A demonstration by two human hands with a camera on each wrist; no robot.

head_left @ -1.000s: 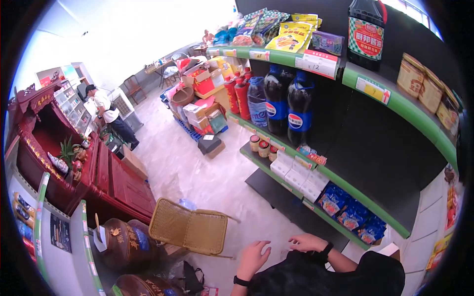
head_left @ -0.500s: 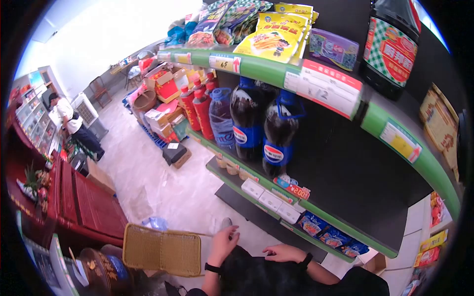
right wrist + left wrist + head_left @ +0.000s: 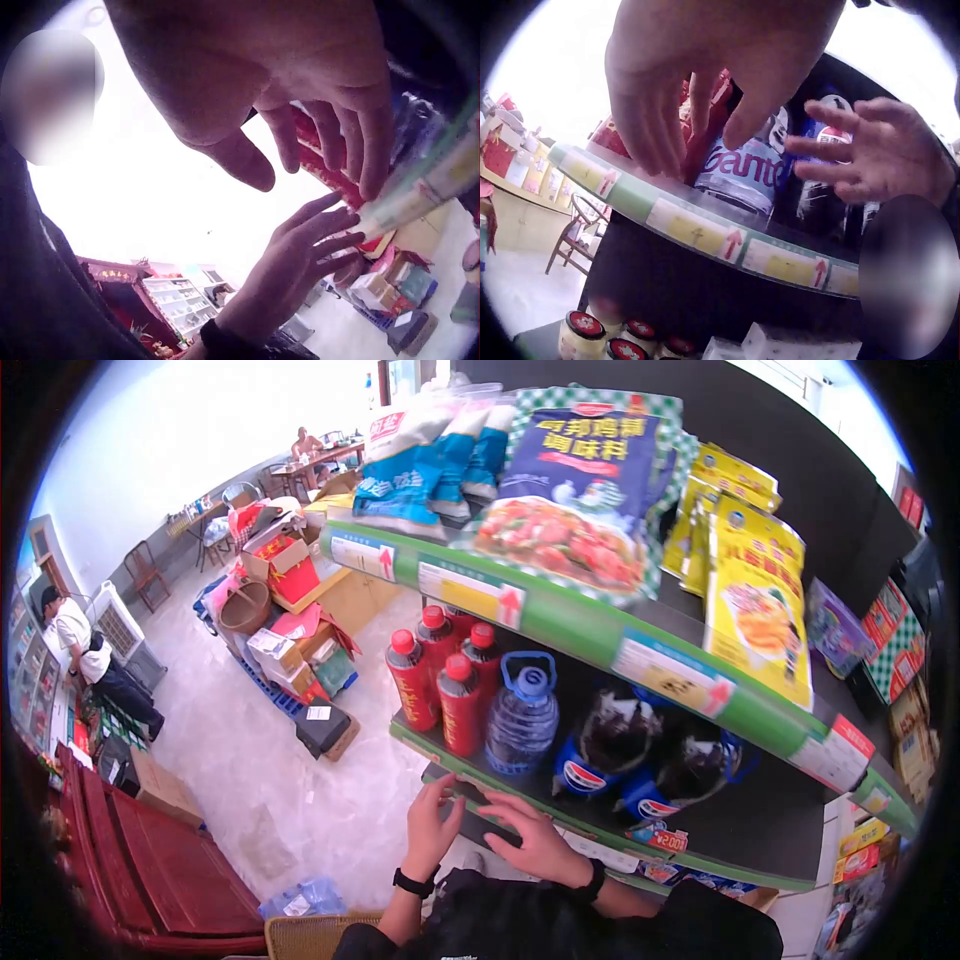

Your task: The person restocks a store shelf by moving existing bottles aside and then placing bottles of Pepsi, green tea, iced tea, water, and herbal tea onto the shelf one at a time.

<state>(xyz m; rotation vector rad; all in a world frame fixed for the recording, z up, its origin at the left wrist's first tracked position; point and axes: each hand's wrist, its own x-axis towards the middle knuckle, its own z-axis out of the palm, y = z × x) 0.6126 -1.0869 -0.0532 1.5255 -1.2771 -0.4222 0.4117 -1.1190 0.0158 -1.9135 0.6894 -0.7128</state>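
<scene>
Both hands are raised in front of the body, beside the shelf's lower level, holding nothing. In the head view the left hand point(image 3: 431, 826) has its fingers slightly bent upward, and the right hand point(image 3: 534, 844) reaches leftward with fingers spread, close to it. Behind them stand red bottles point(image 3: 461, 705), a clear handled water bottle point(image 3: 522, 720) and dark cola bottles point(image 3: 612, 735). In the left wrist view the left hand point(image 3: 712, 67) hangs over the shelf edge point(image 3: 634, 201), the right hand point(image 3: 877, 150) facing it. The right wrist view has both hands apart.
Seasoning bags point(image 3: 580, 490) and yellow packets point(image 3: 755, 595) lie on the upper shelf. Jars point(image 3: 583, 335) sit on a lower shelf. A person in a white shirt point(image 3: 78, 635) stands far left, near a red cabinet point(image 3: 140, 850). Boxes point(image 3: 285, 572) are stacked on the floor, and a woven chair point(image 3: 310, 938) is below.
The head view has moved closer to the shelf and turned left, so the bags and bottles look larger. Both hands are raised higher and nearer each other, by the bottles.
</scene>
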